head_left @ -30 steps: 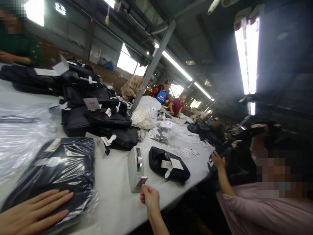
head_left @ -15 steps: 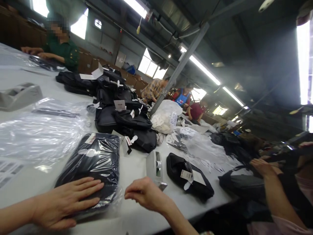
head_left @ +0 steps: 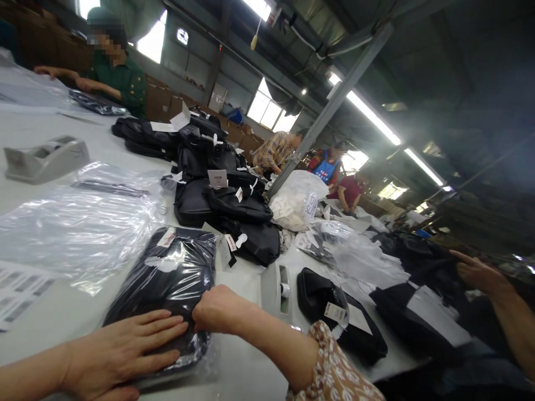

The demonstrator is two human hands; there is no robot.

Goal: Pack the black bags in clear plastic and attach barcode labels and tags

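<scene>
A black bag in a clear plastic sleeve (head_left: 167,284) lies flat on the table in front of me, a white-and-red tag showing through near its top. My left hand (head_left: 125,351) rests on its lower part, fingers stretched out and palm down. Against the sleeve's right edge, my right hand (head_left: 217,309) presses with curled fingers; whatever is in them is hidden. Just right of that hand stands a grey tape dispenser (head_left: 273,292). Beyond it lies a small black bag (head_left: 343,312) with a paper tag.
Several black bags (head_left: 221,195) are piled behind. Clear plastic sleeves (head_left: 83,223) lie at the left, with another tape dispenser (head_left: 48,159) and a printed label sheet (head_left: 20,292). A metal post (head_left: 330,114) rises behind the pile. At the right, a co-worker's hand (head_left: 480,273) reaches over dark bags.
My right hand has moved left from beside the tape dispenser onto the wrapped bag's edge. My left hand stays on the bag. The view has shifted slightly.
</scene>
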